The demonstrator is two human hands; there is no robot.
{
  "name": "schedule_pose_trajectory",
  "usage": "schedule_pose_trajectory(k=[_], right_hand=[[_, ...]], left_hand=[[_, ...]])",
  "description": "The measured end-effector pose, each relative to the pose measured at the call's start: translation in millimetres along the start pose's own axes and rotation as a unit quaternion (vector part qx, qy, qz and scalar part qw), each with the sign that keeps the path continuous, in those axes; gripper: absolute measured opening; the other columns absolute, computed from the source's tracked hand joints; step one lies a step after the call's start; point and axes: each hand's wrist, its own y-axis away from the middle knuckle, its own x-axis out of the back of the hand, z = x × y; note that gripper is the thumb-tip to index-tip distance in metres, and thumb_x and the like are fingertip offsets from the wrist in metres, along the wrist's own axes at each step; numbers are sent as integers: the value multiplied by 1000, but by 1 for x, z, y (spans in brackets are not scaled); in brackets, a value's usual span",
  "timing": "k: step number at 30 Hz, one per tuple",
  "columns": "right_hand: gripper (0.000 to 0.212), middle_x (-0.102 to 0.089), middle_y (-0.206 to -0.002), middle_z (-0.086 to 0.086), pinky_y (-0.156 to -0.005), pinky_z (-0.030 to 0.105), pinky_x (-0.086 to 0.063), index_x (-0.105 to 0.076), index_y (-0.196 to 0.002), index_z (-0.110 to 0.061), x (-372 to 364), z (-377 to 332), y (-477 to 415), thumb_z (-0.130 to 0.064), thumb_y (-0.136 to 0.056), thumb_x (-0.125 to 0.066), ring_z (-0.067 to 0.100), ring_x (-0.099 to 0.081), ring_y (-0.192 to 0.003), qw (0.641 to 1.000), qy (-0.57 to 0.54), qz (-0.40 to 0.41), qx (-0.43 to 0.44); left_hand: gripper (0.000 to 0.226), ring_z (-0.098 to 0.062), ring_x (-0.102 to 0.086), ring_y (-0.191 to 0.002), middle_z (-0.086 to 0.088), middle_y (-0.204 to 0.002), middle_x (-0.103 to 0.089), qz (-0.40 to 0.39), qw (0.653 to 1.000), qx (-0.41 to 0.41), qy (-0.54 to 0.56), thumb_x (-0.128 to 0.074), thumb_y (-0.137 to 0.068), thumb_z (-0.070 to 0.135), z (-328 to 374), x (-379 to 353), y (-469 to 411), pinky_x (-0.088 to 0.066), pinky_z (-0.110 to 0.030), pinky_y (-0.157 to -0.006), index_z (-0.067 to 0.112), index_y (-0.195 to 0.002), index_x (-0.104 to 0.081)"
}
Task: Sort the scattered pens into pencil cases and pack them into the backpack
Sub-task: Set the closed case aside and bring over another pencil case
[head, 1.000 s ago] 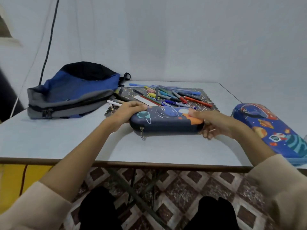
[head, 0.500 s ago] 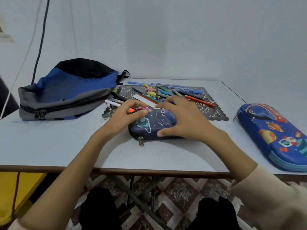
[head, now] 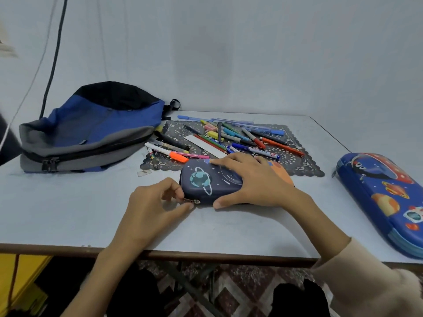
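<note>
I see my left hand (head: 151, 209) pinching the small metal zipper pull (head: 191, 200) at the near-left corner of the dark navy planet-print pencil case (head: 206, 181). My right hand (head: 254, 179) lies spread on the lid, fingers straight, gripping nothing. The case sits on the pale table (head: 68, 213), at the near edge of the dark lace mat (head: 297, 165) strewn with coloured pens (head: 229, 138), and the blue-and-grey fabric backpack (head: 91, 131) lies to its far left.

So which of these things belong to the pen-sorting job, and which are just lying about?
Job: dark pencil case, its zip pull pinched by the left hand, right hand steadying it; blue pencil case; scattered pens; backpack.
Lying about: lace mat under the pens; white strip; hanging cable.
</note>
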Motion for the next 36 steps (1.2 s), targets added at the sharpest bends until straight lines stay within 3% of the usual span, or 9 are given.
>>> schedule_pose_trajectory(k=[7, 12, 16, 20, 25, 29, 32, 34, 36], right_hand=[[102, -24, -154, -12, -118, 52, -8, -19, -151, -37, 1, -4, 1, -75, -68, -64, 11, -19, -142, 1000, 16, -8, -17], [103, -25, -153, -13, -117, 43, -10, -20, -152, -33, 5, -3, 2, -72, -68, -67, 9, -22, -140, 1000, 10, -11, -11], [102, -26, -153, -15, -115, 37, -8, -24, -151, -35, 5, -2, 5, -69, -67, -71, 5, -21, -139, 1000, 6, -2, 20], [103, -26, -152, -21, -111, 28, -6, -27, -149, -40, 4, 4, 8, -65, -62, -77, -4, -16, -136, 998, -10, -9, 64], [100, -30, -147, -24, -103, 20, -12, -33, -145, -42, 11, 10, 0, -56, -61, -83, -12, -21, -125, 994, -24, -38, 99], [99, -35, -141, -25, -105, 20, -22, -40, -140, -43, 20, 13, -8, -48, -56, -90, -12, -30, -122, 987, -48, -78, 131], [100, -41, -138, -21, -105, 20, -30, -44, -138, -38, 22, 7, -13, -38, -52, -94, -2, -38, -125, 974, -72, -123, 174], [102, -39, -142, -23, -110, 25, -23, -43, -140, -37, 23, 1, -11, -32, -52, -95, -4, -33, -130, 967, -76, -148, 192], [103, -25, -152, -26, -116, 29, -9, -36, -144, -42, 27, 2, -1, -36, -58, -91, -8, -16, -140, 971, -58, -149, 180]], left_hand=[[22, -8, -68, -68, 7, -68, -69, -48, 994, -19, 99, -87, -69, 12, 0, 8, 1, -44, -8, -67, 20, -64, -67], [20, -15, -65, -64, -11, -72, -72, -68, 972, 102, 203, -85, -68, 5, -10, 19, -6, -49, -22, -55, 5, -64, -65], [23, -15, -65, -61, -13, -71, -72, -28, 966, 148, 208, -85, -66, 4, -23, 24, -25, -50, -23, -59, -2, -65, -63], [24, -11, -64, -59, -6, -64, -70, -39, 985, 106, 129, -86, -65, 3, -29, 22, -56, -49, -11, -59, 3, -62, -63], [28, -4, -58, -61, -4, -65, -66, -62, 991, 50, 112, -83, -70, 0, -32, 18, -62, -48, -7, -66, 27, -74, -75], [22, -1, -62, -68, 10, -69, -69, -58, 993, 21, 105, -79, -74, -1, -22, 8, -59, -49, -9, -69, 20, -77, -77], [24, 1, -62, -67, 8, -68, -68, -57, 995, -16, 84, -79, -74, -5, -8, -10, -64, -50, -8, -68, 20, -74, -76], [29, 2, -62, -68, 10, -68, -66, -59, 995, -47, 61, -77, -73, -6, -2, -20, -71, -50, -7, -71, 23, -77, -75], [28, 2, -63, -66, 9, -66, -66, -63, 995, -38, 72, -78, -74, -3, -1, -24, -73, -50, -7, -69, 25, -76, -74]])
